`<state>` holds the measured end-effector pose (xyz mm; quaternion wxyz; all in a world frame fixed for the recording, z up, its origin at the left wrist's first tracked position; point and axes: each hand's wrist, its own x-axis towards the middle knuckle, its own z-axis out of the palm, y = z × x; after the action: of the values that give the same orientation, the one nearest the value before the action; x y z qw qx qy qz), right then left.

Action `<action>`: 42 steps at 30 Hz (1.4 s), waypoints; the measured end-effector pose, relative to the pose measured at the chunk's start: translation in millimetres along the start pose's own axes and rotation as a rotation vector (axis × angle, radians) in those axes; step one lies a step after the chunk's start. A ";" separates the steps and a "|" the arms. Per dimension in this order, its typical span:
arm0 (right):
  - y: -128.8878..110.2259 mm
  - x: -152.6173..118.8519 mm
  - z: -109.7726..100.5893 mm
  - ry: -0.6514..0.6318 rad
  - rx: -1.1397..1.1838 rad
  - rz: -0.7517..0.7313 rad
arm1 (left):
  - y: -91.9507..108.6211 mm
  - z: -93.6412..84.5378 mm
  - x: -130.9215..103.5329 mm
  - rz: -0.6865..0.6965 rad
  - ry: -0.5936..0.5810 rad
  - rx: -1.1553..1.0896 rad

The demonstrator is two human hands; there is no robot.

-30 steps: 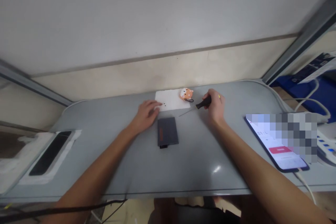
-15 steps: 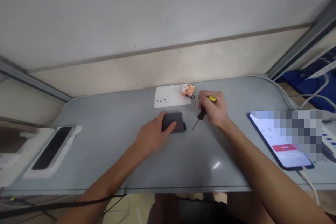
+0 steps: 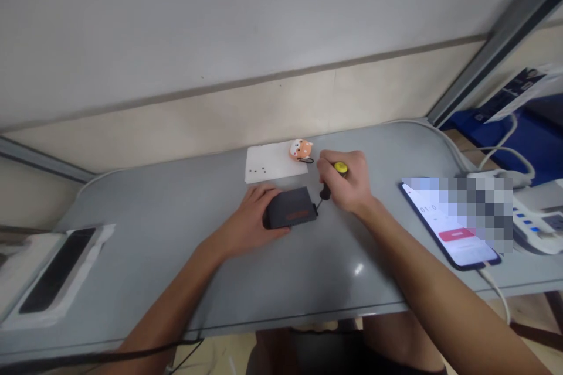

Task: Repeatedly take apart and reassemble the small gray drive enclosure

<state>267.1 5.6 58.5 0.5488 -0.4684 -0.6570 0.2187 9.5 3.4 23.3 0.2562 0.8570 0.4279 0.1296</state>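
A flat dark grey case [image 3: 290,202] with faint reddish lettering rests on the table. A small black part [image 3: 315,210] sticks out of its right end. My left hand [image 3: 255,220] grips the case from its left side, thumb along the near edge and fingers at the far corner. In my right hand [image 3: 349,179] is a screwdriver [image 3: 325,191] with a black handle and a yellow end cap. Its thin shaft slants down to the black part at the case's end. Whether the tip touches it, I cannot tell.
Behind the case lies white paper [image 3: 275,173] bearing several tiny dark screws and an orange-and-white animal-shaped pouch [image 3: 300,150]. A lit phone [image 3: 453,231] on a cable and a power strip [image 3: 534,228] are at right. Another dark phone [image 3: 57,272] lies at left.
The screwdriver's tip has come from beside the case to its right end. My left hand has shifted its hold, with the thumb off the top face. The view has turned slightly right.
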 end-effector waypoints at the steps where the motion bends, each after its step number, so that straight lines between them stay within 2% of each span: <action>1: 1.0 1.1 -2.1 0.009 -0.004 0.007 | 1.9 1.7 2.2 0.003 -0.001 -0.004; 5: 6.1 5.1 -8.3 0.029 -0.052 0.028 | 7.6 4.9 6.3 0.001 0.000 -0.019; 12: 5.4 1.4 -3.2 0.057 -0.054 0.007 | 11.4 9.9 11.8 -0.007 -0.008 -0.022; 17: 3.9 0.4 -13.7 0.207 -0.125 -0.060 | 10.8 15.0 17.0 -0.003 -0.015 -0.017; 20: -0.1 -3.6 -12.3 0.308 -0.070 -0.077 | 8.8 14.2 17.4 -0.013 -0.046 -0.058; 22: -6.0 -8.4 -4.0 0.283 0.014 -0.054 | 7.2 12.0 16.6 -0.015 -0.065 -0.084; 24: -13.5 -13.6 7.7 0.174 0.067 -0.059 | 5.5 10.3 15.0 -0.012 -0.065 -0.111; 27: -22.6 -19.3 22.8 0.000 0.053 -0.177 | 3.2 11.1 12.3 -0.007 -0.018 -0.140; 31: -23.4 -19.6 28.3 -0.081 -0.046 -0.296 | 0.4 16.2 10.5 -0.003 0.032 -0.152; 35: -14.2 -13.8 20.6 -0.092 -0.128 -0.339 | -1.5 16.2 7.2 -0.013 0.033 -0.169; 42: -0.5 -3.1 -0.1 0.016 -0.080 -0.076 | -7.5 6.0 -2.0 -0.053 0.092 -0.093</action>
<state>266.9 2.7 57.3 0.5428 -0.4665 -0.6780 0.1676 5.8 3.6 14.2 0.2790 0.8259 0.4551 0.1816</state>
